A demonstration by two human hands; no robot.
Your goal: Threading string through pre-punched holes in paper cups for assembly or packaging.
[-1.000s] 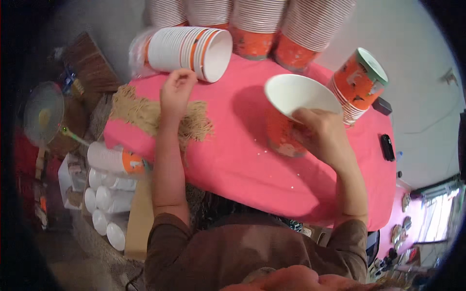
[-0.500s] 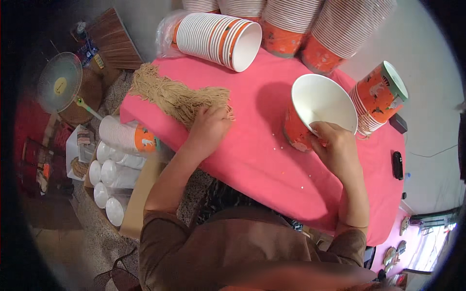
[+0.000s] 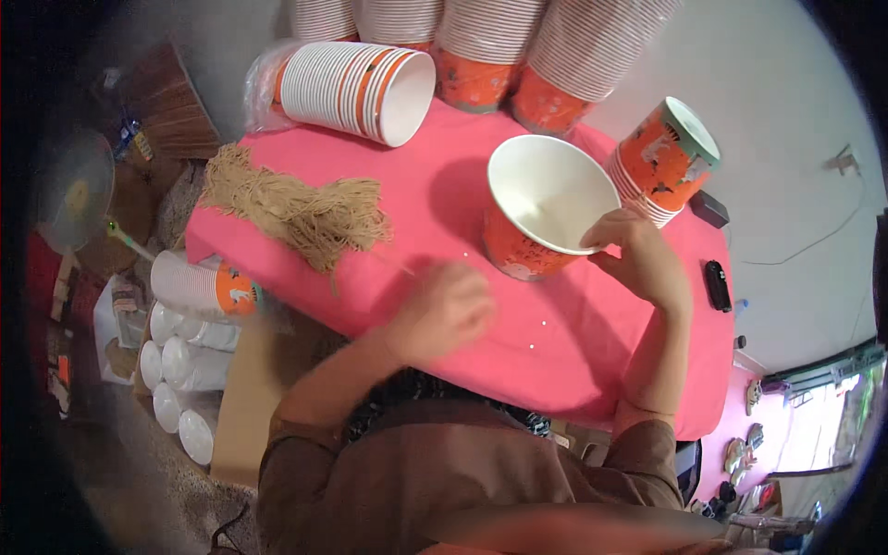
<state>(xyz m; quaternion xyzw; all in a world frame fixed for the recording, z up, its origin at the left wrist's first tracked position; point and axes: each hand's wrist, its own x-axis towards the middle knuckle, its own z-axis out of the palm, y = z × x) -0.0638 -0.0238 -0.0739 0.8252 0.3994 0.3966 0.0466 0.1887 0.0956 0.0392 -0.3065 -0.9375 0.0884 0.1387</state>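
A large paper bucket [image 3: 527, 248], orange outside and white inside, stands tilted on the pink-covered table with its mouth up. My right hand [image 3: 646, 252] grips its rim at the right side. Left of the bucket, near the table's front edge, my left hand [image 3: 446, 310] is curled and smeared by motion. A thin tan strand shows between its fingers and a bundle of tan strings [image 3: 291, 208]. That bundle lies across the left part of the table.
A stack of buckets [image 3: 356, 92] lies on its side at the back left. Wrapped upright stacks [image 3: 481, 55] stand behind it. At the right are upturned buckets [image 3: 661, 157] and a small black object [image 3: 718, 285]. A carton [image 3: 254, 398] of wrapped white cups sits below left.
My left hand has pulled away from the string bundle, towards me and to the right. My right hand still holds the bucket's rim. The whole view has shifted.
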